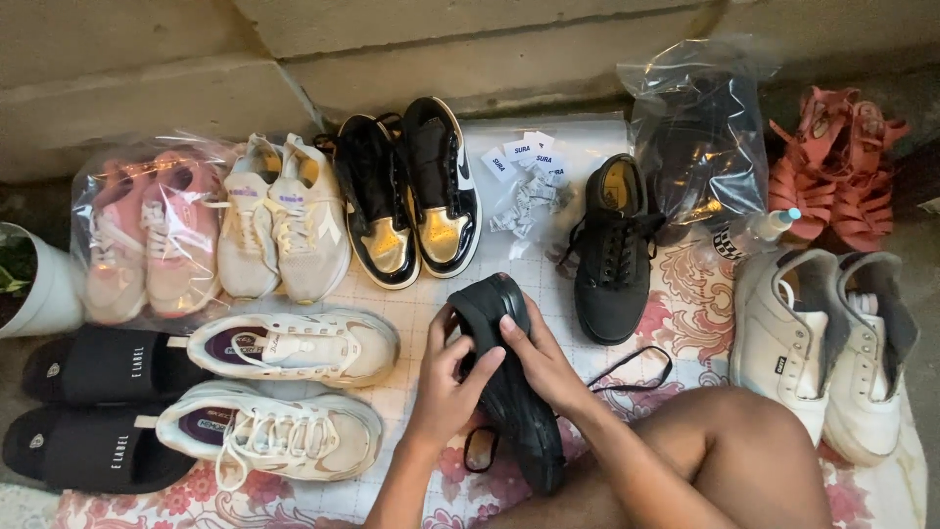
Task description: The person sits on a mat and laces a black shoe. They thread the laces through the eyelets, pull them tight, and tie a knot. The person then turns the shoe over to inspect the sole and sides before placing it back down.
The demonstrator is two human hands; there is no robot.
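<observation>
Near the middle of the flowered mat (pixel 685 304), both forearms reach up from the near edge and meet around a black shoe (pixel 509 382) held on its side, sole turned left. The right hand (pixel 543 362) comes in from the right over a bare knee (pixel 734 451), fingers wrapped across the upper, clenched on the shoe. The left hand (pixel 446 377) rises from the near side, thumb and fingers curled onto the sole edge, also grasping the shoe. A loose black lace (pixel 636 367) trails off to the right on the mat.

Far right of the hands lies the matching black shoe (pixel 609 260), upright, toe toward the near side. A white pair (pixel 822 343) sits at the right; two pale trainers (pixel 284 392) lie on their sides left of the hands, with black slides (pixel 98 411) beyond them at the left edge. Along the far wall stand bagged pink shoes (pixel 147 235), a cream pair (pixel 279 225), black-and-gold sneakers (pixel 411 196), and a bagged dark pair (pixel 695 137). Small white packets (pixel 529 181) lie scattered between.
</observation>
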